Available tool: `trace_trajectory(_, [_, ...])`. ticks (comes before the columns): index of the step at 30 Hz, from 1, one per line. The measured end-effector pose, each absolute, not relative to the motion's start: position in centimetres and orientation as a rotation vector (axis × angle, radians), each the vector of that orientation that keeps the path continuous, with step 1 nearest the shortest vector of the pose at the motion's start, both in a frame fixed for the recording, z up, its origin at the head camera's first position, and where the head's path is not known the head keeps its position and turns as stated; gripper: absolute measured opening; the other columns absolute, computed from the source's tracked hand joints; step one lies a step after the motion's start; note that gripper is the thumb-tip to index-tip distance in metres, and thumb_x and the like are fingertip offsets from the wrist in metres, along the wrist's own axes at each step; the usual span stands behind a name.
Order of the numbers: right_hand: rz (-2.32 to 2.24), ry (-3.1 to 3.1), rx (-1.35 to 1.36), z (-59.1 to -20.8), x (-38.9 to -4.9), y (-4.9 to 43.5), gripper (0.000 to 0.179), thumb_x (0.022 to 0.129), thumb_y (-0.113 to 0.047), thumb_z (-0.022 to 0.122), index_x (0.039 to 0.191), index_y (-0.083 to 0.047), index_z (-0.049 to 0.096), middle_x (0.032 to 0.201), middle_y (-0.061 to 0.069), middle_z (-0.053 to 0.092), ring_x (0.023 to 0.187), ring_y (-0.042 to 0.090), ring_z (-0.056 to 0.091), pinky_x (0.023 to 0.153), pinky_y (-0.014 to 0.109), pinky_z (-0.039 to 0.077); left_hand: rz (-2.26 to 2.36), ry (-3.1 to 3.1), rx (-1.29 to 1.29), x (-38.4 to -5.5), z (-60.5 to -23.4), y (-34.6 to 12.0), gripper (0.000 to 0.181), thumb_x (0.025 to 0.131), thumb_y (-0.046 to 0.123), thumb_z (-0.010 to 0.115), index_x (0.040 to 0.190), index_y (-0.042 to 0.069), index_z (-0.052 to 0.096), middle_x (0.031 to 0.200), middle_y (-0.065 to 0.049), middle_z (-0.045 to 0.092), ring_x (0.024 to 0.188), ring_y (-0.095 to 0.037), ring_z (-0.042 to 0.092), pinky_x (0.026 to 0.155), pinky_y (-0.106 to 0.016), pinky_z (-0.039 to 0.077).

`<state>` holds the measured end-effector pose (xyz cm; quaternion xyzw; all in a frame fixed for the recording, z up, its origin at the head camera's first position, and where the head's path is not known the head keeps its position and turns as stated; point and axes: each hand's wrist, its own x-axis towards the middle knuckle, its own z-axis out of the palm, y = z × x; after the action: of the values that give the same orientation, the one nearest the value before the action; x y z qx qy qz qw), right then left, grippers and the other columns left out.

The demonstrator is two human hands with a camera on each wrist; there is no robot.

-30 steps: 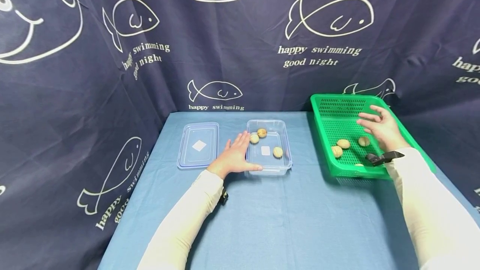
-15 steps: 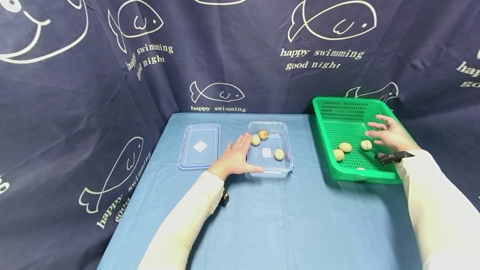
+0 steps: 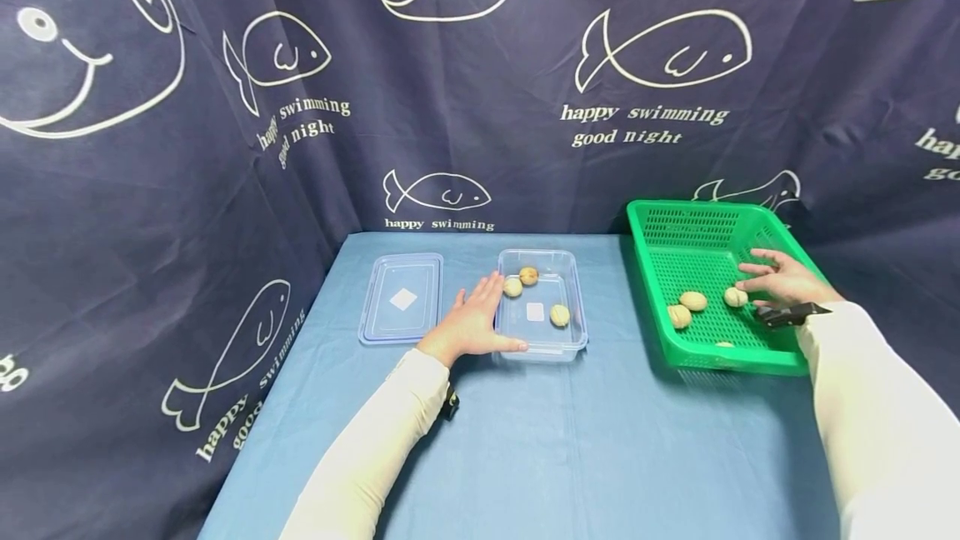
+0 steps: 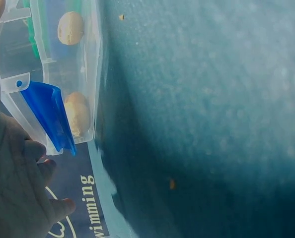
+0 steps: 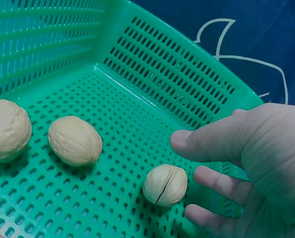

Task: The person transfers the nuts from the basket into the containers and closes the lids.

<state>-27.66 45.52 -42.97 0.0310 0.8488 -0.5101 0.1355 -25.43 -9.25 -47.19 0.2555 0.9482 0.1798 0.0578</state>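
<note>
Blue cloth (image 3: pixel 517 457): spread on the table, under everything listed below.
Left hand (image 3: pixel 472 325): mine; fingers straight and spread along the left side of the clear box (image 3: pixel 543 349), thumb at its near corner. Gripping nothing; whether the fingertips press the wall or merely lie beside it, I cannot tell.
Clear box: uncovered, with a blue clip (image 4: pixel 49 113) hanging near my fingers; contains three walnuts (image 3: pixel 559 316), two together at far left, one at right.
Green basket (image 3: pixel 738 363): at my right; holds four walnuts, one partly hidden behind the near wall.
Right hand (image 3: pixel 787 280): mine; inside the basket, half open, thumb held apart from the fingers, nothing in its grasp.
Seamed walnut (image 5: pixel 165 185): on the basket floor, just off my right fingertips, a dark line down its shell.
Step in hand: by my reading, reaching to pick up that walnut.
Next move: calls for lowering the thumb onto the far side and pinching before any lift.
Two walnuts (image 5: pixel 75 141): farther from my fingers, side by side.
Lid (image 3: pixel 397 319): flat, left of my left hand.
Dark curtain (image 3: pixel 517 140): behind all, printed with fish.
</note>
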Motion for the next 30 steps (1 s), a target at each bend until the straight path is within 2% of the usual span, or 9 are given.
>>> trace_trajectory(2, [-1.458, 2.459, 0.082, -42.9, -27.6, 45.4, 0.098, 0.099, -0.012, 0.066, 0.158, 0.004, -0.011, 0.116, -0.026, 0.052, 0.089, -0.015, 0.056, 0.088, 0.041, 0.055, 0.561, 2.873, 0.778, -25.4, -47.3, -9.3, 0.130, 0.073, 0.080, 0.067, 0.164, 0.011, 0.004, 0.171, -0.008, 0.004, 0.156, -0.027, 0.008, 0.121, -0.060, 0.008])
trace_trajectory(4, [-1.422, 2.467, 0.069, -42.7, -27.6, 45.2, 0.096, 0.099, -0.010, 0.064, 0.156, 0.007, -0.012, 0.138, -0.004, 0.056, 0.089, -0.016, 0.055, 0.088, 0.040, 0.055, 0.572, 2.872, 0.780, -25.4, -47.3, -9.3, 0.130, 0.073, 0.080, 0.067, 0.164, 0.010, 0.005, 0.171, -0.008, 0.004, 0.156, -0.026, 0.007, 0.121, -0.060, 0.008])
trace_trajectory(6, [-1.384, 2.477, 0.067, -42.6, -27.6, 45.1, 0.094, 0.100, -0.009, 0.062, 0.155, 0.009, -0.011, 0.154, 0.017, 0.040, 0.088, -0.017, 0.054, 0.088, 0.038, 0.056, 0.575, 2.870, 0.777, -25.4, -47.3, -9.3, 0.130, 0.073, 0.080, 0.067, 0.164, 0.009, 0.006, 0.171, -0.007, 0.004, 0.156, -0.025, 0.007, 0.121, -0.060, 0.009])
trace_trajectory(8, [-1.343, 2.497, 0.058, -42.4, -27.7, 45.1, 0.092, 0.100, -0.008, 0.061, 0.154, 0.013, -0.010, 0.158, 0.030, 0.026, 0.088, -0.018, 0.053, 0.088, 0.035, 0.056, 0.572, 2.867, 0.773, -25.3, -47.2, -9.3, 0.130, 0.073, 0.080, 0.067, 0.164, 0.009, 0.006, 0.171, -0.007, 0.003, 0.156, -0.025, 0.006, 0.121, -0.060, 0.009])
trace_trajectory(16, [-1.331, 2.489, -0.041, -43.6, -29.1, 46.5, 0.091, 0.098, -0.004, 0.062, 0.150, 0.021, -0.008, 0.146, 0.042, 0.032, 0.086, -0.011, 0.060, 0.082, 0.024, 0.055, 0.566, 2.860, 0.760, -25.2, -46.8, -9.3, 0.130, 0.073, 0.079, 0.068, 0.164, 0.010, 0.006, 0.171, -0.005, 0.003, 0.156, -0.023, 0.005, 0.121, -0.060, 0.009])
trace_trajectory(20, [-1.274, 2.501, -0.012, -43.9, -29.3, 46.5, 0.091, 0.097, -0.005, 0.064, 0.149, 0.022, -0.006, 0.145, 0.041, 0.036, 0.088, -0.007, 0.063, 0.081, 0.024, 0.055, 0.557, 2.857, 0.758, -25.2, -46.8, -9.3, 0.130, 0.073, 0.079, 0.068, 0.164, 0.010, 0.006, 0.171, -0.005, 0.003, 0.156, -0.023, 0.005, 0.121, -0.060, 0.009])
trace_trajectory(21, [-1.228, 2.518, 0.000, -43.8, -29.2, 46.3, 0.092, 0.096, -0.006, 0.065, 0.149, 0.022, -0.005, 0.147, 0.042, 0.030, 0.089, -0.008, 0.061, 0.081, 0.024, 0.055, 0.560, 2.856, 0.760, -25.1, -46.8, -9.2, 0.130, 0.073, 0.079, 0.068, 0.164, 0.010, 0.005, 0.171, -0.005, 0.003, 0.156, -0.023, 0.005, 0.121, -0.060, 0.009])
trace_trajectory(24, [-1.193, 2.509, 0.018, -42.9, -28.7, 45.5, 0.090, 0.096, -0.004, 0.063, 0.148, 0.024, -0.005, 0.148, 0.042, 0.028, 0.090, -0.007, 0.061, 0.082, 0.026, 0.055, 0.558, 2.856, 0.760, -25.1, -46.8, -9.2, 0.131, 0.073, 0.079, 0.068, 0.164, 0.011, 0.004, 0.171, -0.005, 0.003, 0.156, -0.023, 0.006, 0.121, -0.060, 0.009])
trace_trajectory(30, [-1.157, 2.493, 0.000, -41.9, -28.1, 44.2, 0.088, 0.095, -0.002, 0.063, 0.146, 0.026, -0.003, 0.144, 0.041, 0.040, 0.089, -0.007, 0.062, 0.080, 0.025, 0.055, 0.546, 2.868, 0.767, -25.2, -46.9, -9.3, 0.130, 0.073, 0.080, 0.068, 0.164, 0.011, 0.004, 0.171, -0.006, 0.004, 0.156, -0.025, 0.008, 0.121, -0.060, 0.010])
